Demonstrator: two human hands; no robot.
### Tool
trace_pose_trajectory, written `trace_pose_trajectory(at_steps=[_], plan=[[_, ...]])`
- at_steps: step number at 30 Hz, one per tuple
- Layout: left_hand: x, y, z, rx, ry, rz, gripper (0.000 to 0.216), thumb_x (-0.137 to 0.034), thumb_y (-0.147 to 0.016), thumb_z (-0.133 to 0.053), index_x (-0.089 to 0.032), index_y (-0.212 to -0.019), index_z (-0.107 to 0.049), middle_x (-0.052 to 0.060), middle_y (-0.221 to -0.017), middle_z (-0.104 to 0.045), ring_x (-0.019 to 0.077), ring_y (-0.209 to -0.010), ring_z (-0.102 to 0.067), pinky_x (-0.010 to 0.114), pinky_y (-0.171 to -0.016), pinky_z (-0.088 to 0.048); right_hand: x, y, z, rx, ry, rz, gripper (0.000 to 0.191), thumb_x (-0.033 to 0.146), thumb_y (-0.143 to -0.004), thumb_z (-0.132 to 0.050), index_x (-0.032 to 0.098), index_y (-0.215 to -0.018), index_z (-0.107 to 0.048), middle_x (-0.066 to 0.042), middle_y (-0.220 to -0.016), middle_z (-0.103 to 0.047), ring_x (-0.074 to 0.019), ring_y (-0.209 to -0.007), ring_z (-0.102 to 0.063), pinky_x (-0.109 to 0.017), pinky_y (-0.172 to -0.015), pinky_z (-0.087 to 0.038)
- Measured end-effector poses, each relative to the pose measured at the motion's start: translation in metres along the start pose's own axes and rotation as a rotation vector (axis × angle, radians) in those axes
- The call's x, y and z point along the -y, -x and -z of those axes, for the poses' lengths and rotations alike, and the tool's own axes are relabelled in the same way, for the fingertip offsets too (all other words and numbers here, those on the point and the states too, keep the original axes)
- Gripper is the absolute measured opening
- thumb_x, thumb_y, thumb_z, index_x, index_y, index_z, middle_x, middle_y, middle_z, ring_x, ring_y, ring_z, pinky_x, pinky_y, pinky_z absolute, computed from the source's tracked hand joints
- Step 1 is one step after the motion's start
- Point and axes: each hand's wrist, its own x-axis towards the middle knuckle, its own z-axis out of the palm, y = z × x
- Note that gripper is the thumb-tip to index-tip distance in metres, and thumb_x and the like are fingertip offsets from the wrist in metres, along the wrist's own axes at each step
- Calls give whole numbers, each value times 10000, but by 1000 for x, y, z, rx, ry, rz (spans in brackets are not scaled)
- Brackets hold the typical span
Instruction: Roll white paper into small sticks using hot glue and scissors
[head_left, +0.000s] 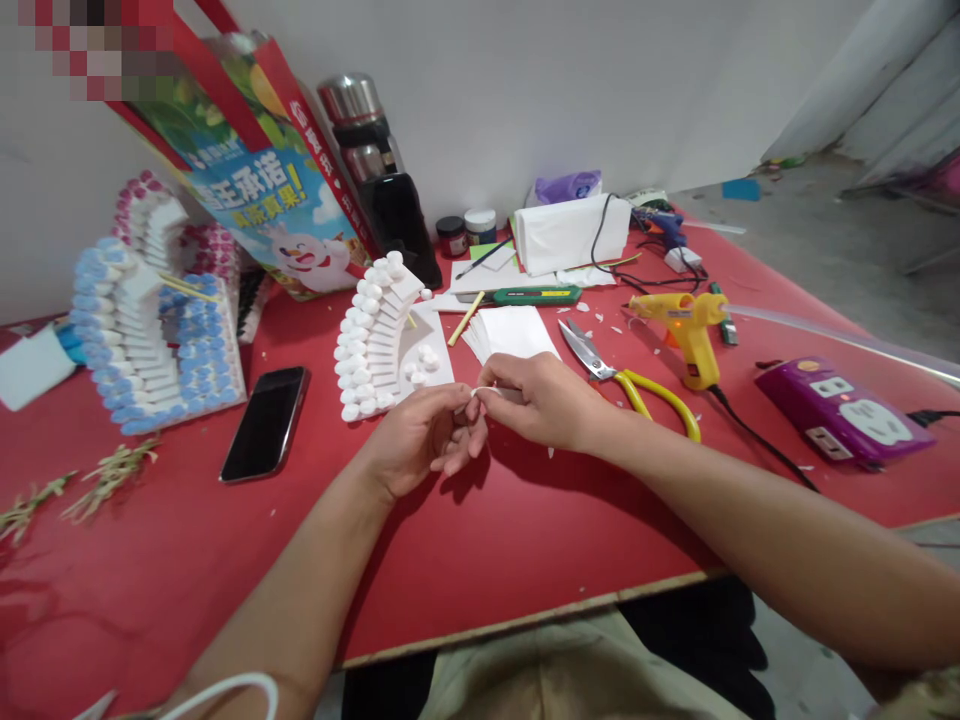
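My left hand (420,432) and my right hand (536,400) meet above the red table, fingertips together. Both pinch a small white piece (475,393), mostly hidden by the fingers; its exact kind cannot be made out. Just beyond my left hand stands a curved white staircase model (382,335), its side covered with rounded white pellets. A few loose pellets (424,362) lie on its white base. Behind my right hand is a stack of white paper (517,332). Scissors with yellow handles (630,385) lie open to the right of it.
A yellow hot glue gun (686,335) and purple power strip (844,410) occupy the right. A green utility knife (536,296) lies at the back. Leftward are a phone (265,424), a blue-and-white staircase model (127,340), dried sprigs (112,480) and a printed bag (277,190).
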Motion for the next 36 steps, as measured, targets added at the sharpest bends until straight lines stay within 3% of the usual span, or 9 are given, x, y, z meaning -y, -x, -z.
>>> trace_pose_trajectory(at_steps=[6,12,15,24,31,36], plan=[[4,1,-7,-137,-322,-149,264,-364,-989,-476,-191,-799,-534,-15,-615,-600,87,-415,-441,248,-454,-306,2,1,0,-52,-55,-20,164,256,-851,-575,206,-721,-489,63,-552,-434,-95,-523,-349,-262,-551,-257],[13,4,-15,-457,-1173,-558,289,-304,-1014,-431,-206,-743,-456,-23,-657,-492,135,-614,-455,287,-612,-327,6,0,-7,-11,-502,-226,154,223,-810,-532,217,-670,-469,53,-489,-523,-113,-459,-498,-245,-495,-334],[17,4,-15,-522,-1416,-635,266,-258,-1010,-399,-210,-753,-449,-10,-679,-509,148,-614,-450,302,-603,-297,7,-1,-9,-21,-559,-243,146,199,-790,-533,210,-655,-480,53,-498,-514,-114,-480,-510,-243,-501,-346],[20,1,-10,-589,-1730,-646,270,-224,-1026,-397,-194,-787,-520,31,-675,-595,168,-565,-514,307,-549,-275,2,0,-14,-104,-373,-152,173,247,-839,-584,169,-685,-571,31,-614,-508,-100,-597,-422,-252,-556,-329],[21,4,-12,-588,-2050,-714,256,5,-869,-398,-148,-839,-601,54,-635,-602,200,-479,-539,307,-471,-269,1,0,-13,-77,-302,-162,245,324,-893,-582,164,-708,-597,14,-619,-517,-114,-609,-434,-263,-566,-330],[24,2,-8,-573,-2031,-803,298,-39,-950,-401,-70,-1124,-641,87,-750,-687,228,-559,-619,327,-496,-374,1,-3,-12,-70,-463,-232,205,326,-859,-607,176,-724,-574,21,-607,-517,-110,-568,-438,-255,-526,-326]])
